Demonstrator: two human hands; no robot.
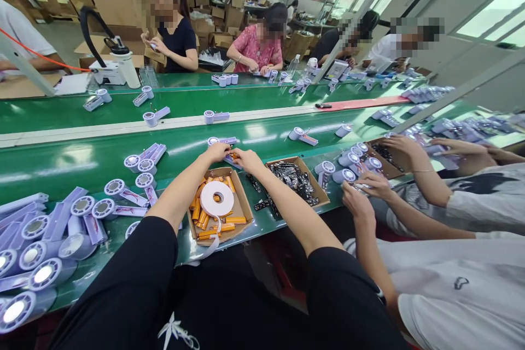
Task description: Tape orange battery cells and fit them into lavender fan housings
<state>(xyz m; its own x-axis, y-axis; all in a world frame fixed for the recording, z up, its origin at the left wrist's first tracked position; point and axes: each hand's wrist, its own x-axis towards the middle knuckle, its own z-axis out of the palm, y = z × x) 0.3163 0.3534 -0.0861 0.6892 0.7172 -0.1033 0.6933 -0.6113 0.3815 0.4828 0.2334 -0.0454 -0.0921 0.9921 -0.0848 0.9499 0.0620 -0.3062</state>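
Observation:
My left hand (217, 152) is closed at a purple handheld fan housing (231, 162), part of which shows between my hands. My right hand (249, 162) pinches a small orange cylindrical battery (234, 155) at that housing; fine detail is hidden by the fingers. Just beyond my hands lies another purple fan (213, 141). Below my wrists a cardboard box (246, 202) holds orange batteries (235, 220) and a roll of white tape (208, 199), its loose end hanging over the front edge. Black circuit boards (293, 178) fill a second box to the right.
Purple fan housings (49, 240) are piled at the left, with several more (145, 165) on the green belt (180, 156). Co-workers' hands (363, 191) work close by on the right. Other people sit across the line, and a slanting metal post (348, 27) stands there.

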